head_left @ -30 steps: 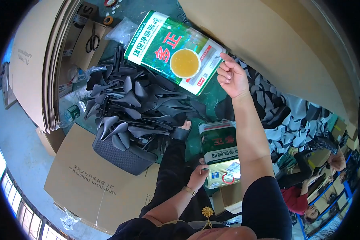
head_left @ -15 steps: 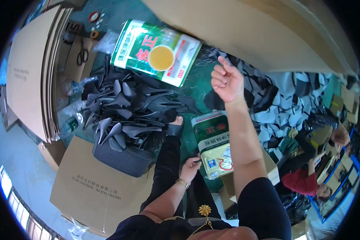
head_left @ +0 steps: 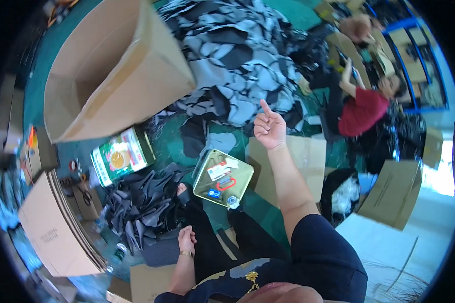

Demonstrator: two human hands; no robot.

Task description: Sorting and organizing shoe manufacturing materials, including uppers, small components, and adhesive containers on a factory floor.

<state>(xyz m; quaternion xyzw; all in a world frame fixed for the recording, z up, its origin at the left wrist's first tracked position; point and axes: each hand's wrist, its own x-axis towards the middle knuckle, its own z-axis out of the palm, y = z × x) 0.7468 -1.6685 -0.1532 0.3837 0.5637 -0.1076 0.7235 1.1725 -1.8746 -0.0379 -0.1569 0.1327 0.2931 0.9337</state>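
My right hand point(head_left: 269, 126) is raised in front of the heap of grey and black cut sheet pieces point(head_left: 230, 58). Its index finger points outward, the others curl loosely, and it holds nothing. Low over my lap, my left hand point(head_left: 186, 240) is curled closed; whatever its fingers hold, if anything, is hidden. Beyond it lies a pile of thin black curved parts point(head_left: 144, 202) above a dark basket point(head_left: 162, 254). Between my hands stands a square metal tin point(head_left: 222, 194) with a red handle on top. A second green-and-white tin point(head_left: 121, 156) stands farther left.
A big open carton point(head_left: 136, 83) stands at the far left. Flat cardboard sheets point(head_left: 60, 227) and scissors point(head_left: 86, 196) are at left. Cardboard point(head_left: 306, 164) lies beside my right forearm. A person in a red top point(head_left: 361, 111) sits at the right, near blue shelving point(head_left: 419, 65).
The view has swung right, shifting the tins and black parts leftward. My left hand has drawn back from beside the near tin. My right hand stays raised, now before the grey heap.
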